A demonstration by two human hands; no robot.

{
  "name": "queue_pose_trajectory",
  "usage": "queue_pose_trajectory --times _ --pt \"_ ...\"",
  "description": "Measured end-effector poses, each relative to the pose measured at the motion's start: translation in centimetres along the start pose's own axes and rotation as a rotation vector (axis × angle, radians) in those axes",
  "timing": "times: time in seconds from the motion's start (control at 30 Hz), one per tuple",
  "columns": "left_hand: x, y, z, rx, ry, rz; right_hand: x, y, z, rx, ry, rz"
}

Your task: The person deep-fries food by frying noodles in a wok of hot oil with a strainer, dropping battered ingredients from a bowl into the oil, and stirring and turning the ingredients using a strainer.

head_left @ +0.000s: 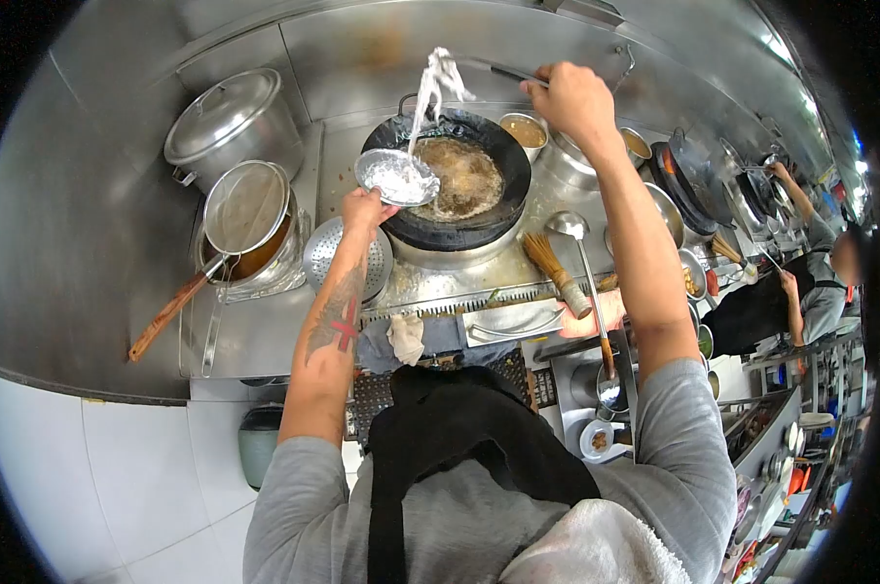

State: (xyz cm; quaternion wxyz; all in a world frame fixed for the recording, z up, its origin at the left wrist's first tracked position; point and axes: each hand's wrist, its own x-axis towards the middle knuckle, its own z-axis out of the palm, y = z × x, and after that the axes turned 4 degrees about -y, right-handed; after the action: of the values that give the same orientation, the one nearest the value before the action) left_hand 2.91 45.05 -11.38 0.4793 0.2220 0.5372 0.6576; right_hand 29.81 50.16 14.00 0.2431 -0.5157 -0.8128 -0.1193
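My left hand (366,210) grips the rim of a small metal bowl (401,179) holding white coated food, over the left edge of a black wok (511,161). Bubbling oil (457,178) fills the bottom of the wok. Above the bowl hang long white-coated strips (434,88), raised by a thin metal utensil (498,66), perhaps tongs. The handle of that utensil is in my closed right hand (574,95), above and to the right of the wok.
A strainer (246,206) rests over a pot at left, near a lidded pot (231,122). A perforated ladle (348,261), brush (555,273) and ladle (568,226) lie before the wok. A co-worker (800,292) stands at right.
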Motion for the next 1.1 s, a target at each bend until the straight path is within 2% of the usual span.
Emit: queue_pose_trajectory --times 0.17,0.23,0.3,0.37,0.5,0.6,0.7,0.73,0.83,0.9,0.97,1.1 --pt "1.0 -0.6 -0.3 0.103 0.036 -0.003 2.4 0.2 -3.0 0.065 0.201 0.057" --pt "0.9 -0.7 -0.7 0.145 0.051 -0.017 3.3 0.1 -3.9 0.06 0.213 0.048" --pt "0.9 -1.2 -1.1 0.071 -0.005 -0.009 3.7 -0.6 -4.8 0.044 0.134 0.059" --pt "0.0 -0.7 -0.8 0.104 -0.004 0.008 5.1 0.2 -1.9 0.03 0.123 0.02" --pt "-0.6 -0.3 -0.7 0.021 -0.02 0.026 6.3 -0.8 4.9 -0.034 -0.09 0.141" --pt "-1.8 0.6 0.0 0.011 -0.051 0.023 5.0 -2.0 10.1 -0.066 -0.228 0.115" --pt "-2.2 0.5 0.6 0.046 -0.064 0.005 2.5 -2.9 14.3 -0.057 -0.522 0.093" --pt "-2.2 0.4 0.7 0.068 -0.054 -0.007 1.8 -2.0 17.7 -0.042 -0.495 0.074" --pt "-2.2 -0.1 0.9 0.07 -0.042 0.018 0.2 -2.2 16.9 -0.119 -0.559 0.018" --pt "-2.2 -0.4 0.8 0.093 -0.029 0.015 0.4 -1.8 15.0 -0.144 -0.511 -0.002" --pt "-2.1 -0.5 0.5 0.119 -0.036 0.057 -1.0 -2.0 9.6 -0.127 -0.389 -0.059" --pt "-2.4 0.9 1.5 0.186 -0.055 0.162 -3.8 -1.8 6.5 -0.048 -0.434 -0.17"
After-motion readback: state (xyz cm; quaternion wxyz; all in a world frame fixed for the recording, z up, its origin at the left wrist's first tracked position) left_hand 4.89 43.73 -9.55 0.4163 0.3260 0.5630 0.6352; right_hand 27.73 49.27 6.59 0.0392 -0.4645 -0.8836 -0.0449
